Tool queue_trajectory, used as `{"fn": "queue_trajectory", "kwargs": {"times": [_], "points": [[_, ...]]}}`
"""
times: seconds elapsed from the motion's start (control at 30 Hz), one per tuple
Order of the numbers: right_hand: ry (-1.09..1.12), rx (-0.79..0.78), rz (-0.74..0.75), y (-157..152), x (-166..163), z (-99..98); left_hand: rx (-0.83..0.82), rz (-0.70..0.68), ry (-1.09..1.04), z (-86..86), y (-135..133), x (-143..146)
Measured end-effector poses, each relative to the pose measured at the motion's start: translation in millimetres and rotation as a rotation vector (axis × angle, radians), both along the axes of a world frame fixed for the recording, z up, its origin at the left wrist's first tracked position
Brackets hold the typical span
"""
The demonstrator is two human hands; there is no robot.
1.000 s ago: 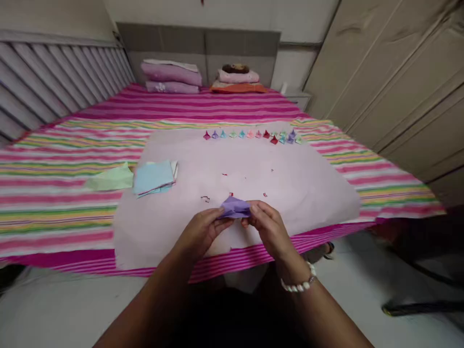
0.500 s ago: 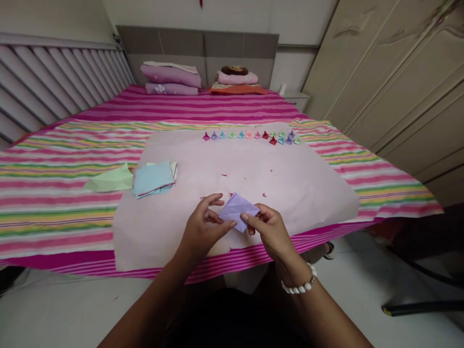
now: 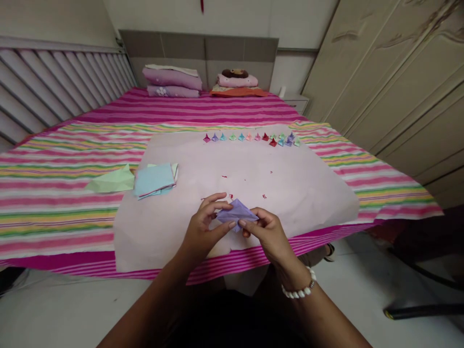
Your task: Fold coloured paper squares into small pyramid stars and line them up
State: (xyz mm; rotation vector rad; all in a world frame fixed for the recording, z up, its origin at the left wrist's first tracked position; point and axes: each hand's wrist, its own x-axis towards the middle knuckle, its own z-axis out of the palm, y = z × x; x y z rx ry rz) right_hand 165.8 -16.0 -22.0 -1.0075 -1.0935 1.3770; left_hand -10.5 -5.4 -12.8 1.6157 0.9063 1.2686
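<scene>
A folded sheet of purple origami paper [image 3: 237,210], diamond-shaped with creases across it, is held up between both hands over the near edge of the white sheet. My left hand [image 3: 206,224] grips its left side, thumb low on the front and fingertips at the upper left edge. At the lower right, my right hand [image 3: 266,229] pinches it, the thumb pressed near its bottom middle and the fingers partly hidden behind. A white bead bracelet [image 3: 300,292] circles my right wrist.
A large white sheet [image 3: 308,188] covers the near bed. Along its far side stand several small folded paper pieces [image 3: 241,137] in various colours. Left lie a stack of blue paper [image 3: 154,179] and a green paper [image 3: 112,181]. Small red scraps [image 3: 264,196] dot the sheet.
My left fingers have closed in onto the paper's upper left edge. The purple paper has turned slightly and now shows a wider, flatter diamond. Both thumbs sit near its lower part.
</scene>
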Motion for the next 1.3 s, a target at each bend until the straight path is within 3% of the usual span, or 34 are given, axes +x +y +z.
{"fn": "queue_trajectory", "kwargs": {"times": [0.33, 0.57, 1.0, 1.1, 1.3], "points": [[-0.01, -0.002, 0.004, -0.6, -0.6, 1.7, -0.057, -0.072, 0.005, 1.9, 0.8, 2.2], [-0.002, -0.019, 0.043, -3.0, -2.3, -0.7, -0.32, -0.08, -0.037, 7.1, -0.5, 3.2], [0.278, -0.104, 0.096, -5.9, -2.7, 4.2, -0.067, -0.149, 0.156, 12.3, -6.6, -6.2], [0.222, -0.088, 0.088, -5.5, -1.8, 3.0, -0.059, -0.196, 0.162, 16.3, -9.2, -3.6], [0.1, -0.088, 0.008, -4.4, -2.9, -0.5, -0.11, 0.062, 0.098, 8.8, -7.5, 3.4]]}}
